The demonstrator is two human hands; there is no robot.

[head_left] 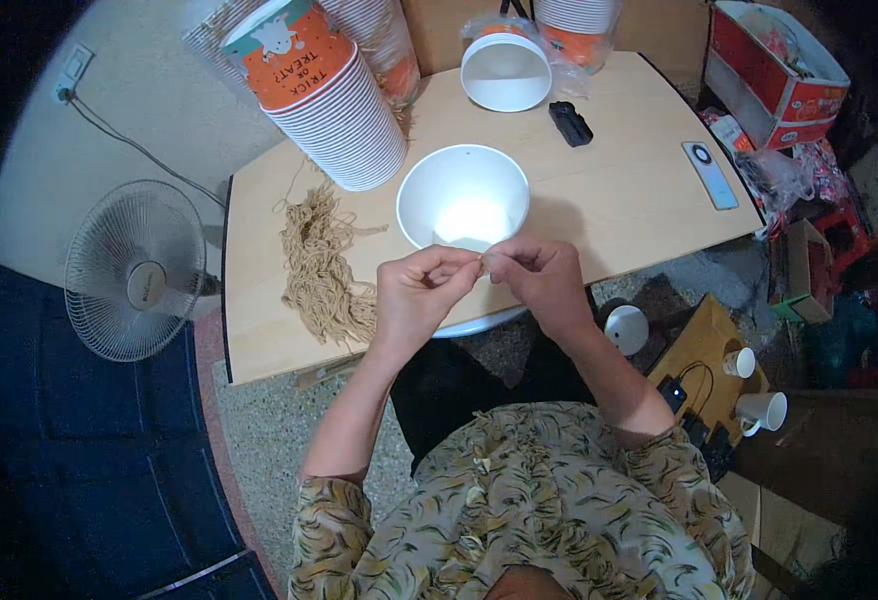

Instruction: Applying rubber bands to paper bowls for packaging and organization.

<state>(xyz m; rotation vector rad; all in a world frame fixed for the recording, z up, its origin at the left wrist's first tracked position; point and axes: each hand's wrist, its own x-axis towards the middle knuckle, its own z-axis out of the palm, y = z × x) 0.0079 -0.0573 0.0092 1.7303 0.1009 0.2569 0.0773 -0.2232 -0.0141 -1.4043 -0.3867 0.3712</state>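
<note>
A white paper bucket [439, 190] stands mouth up near the table's front edge, its inside brightly lit. At its near rim my left hand [414, 295] and my right hand [547, 285] meet, thumbs and fingertips pinched together. Whatever lies between the fingertips is too small to make out. To the left of my left hand, a loose bundle of tan cord [321, 265] is spread on the table. Behind the cord leans a tall stack of nested paper buckets [344, 135], the outermost one orange and green with a printed picture.
At the table's [609, 180] back lies another bucket [506, 75] on its side, near bagged stacks. A black object [570, 124] and a phone [709, 175] lie on the right. A fan [144, 280] stands left; a red-and-white carton [779, 80] and mugs [762, 411] are off to the right.
</note>
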